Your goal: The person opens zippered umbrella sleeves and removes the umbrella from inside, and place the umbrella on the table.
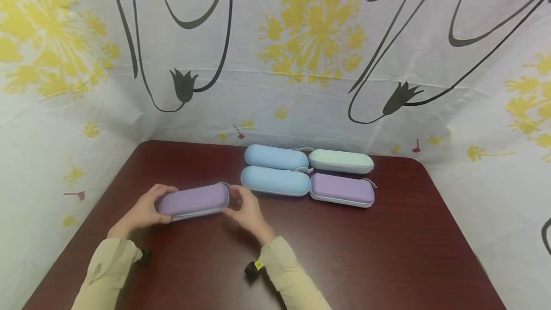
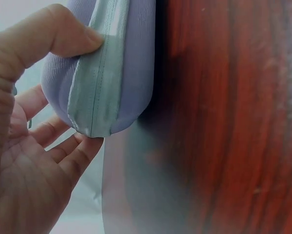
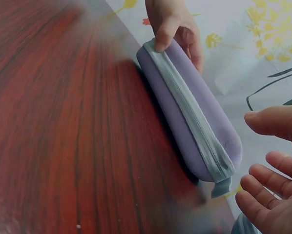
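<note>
A purple zippered case [image 1: 193,201] with a pale grey zip band lies at the left of the dark red table, slightly slanted. My left hand [image 1: 144,209] grips its left end, the thumb pressed on the zip band [image 2: 98,83] and the other fingers around the far side and tip. At the case's right end, my right hand [image 1: 248,212] stands close with thumb and fingers spread. In the right wrist view, a gap shows between the right fingers [image 3: 270,187] and the case, whose small fabric tab [image 3: 221,187] sticks out toward them.
Two light blue cases [image 1: 275,181] lie one behind the other at the table's middle back. Right of them are a mint green case [image 1: 341,161] and a second purple case [image 1: 342,189]. A patterned white cloth [image 1: 275,61] hangs behind the table [image 1: 344,257] and at its sides.
</note>
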`<state>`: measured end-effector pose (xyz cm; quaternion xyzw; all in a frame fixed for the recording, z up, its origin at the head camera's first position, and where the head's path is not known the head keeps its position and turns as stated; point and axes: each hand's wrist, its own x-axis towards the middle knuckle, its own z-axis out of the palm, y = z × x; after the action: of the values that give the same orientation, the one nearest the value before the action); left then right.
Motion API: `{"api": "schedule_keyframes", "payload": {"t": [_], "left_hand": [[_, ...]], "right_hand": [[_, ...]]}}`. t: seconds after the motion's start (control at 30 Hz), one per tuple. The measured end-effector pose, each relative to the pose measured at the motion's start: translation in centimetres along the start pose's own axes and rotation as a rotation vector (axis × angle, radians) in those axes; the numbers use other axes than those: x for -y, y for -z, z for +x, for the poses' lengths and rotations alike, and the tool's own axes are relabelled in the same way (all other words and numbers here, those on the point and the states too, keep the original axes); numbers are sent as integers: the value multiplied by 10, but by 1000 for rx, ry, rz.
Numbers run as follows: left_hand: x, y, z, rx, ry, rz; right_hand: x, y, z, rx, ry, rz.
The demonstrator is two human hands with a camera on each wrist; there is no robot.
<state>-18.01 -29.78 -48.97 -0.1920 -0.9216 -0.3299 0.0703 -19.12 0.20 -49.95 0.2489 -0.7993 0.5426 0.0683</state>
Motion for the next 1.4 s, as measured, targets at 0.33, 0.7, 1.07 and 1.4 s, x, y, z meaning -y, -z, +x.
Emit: {"api": "schedule_keyframes", "payload": {"t": [0.33,0.7,1.07,1.4], "left_hand": [[-13,-5,-13,14,-39,-29],[-18,-9,-17,-1,-62,-84],[-19,-10,-34,4,155,-390],[-27,-22,-26,37,160,-448]], "right_hand": [[2,1,-2,106,-25,-41],[-1,5,-3,191,-11,-203],[-11,3,-6,212,-16,-126],[-15,20,-14,196,-19,-87]]}}
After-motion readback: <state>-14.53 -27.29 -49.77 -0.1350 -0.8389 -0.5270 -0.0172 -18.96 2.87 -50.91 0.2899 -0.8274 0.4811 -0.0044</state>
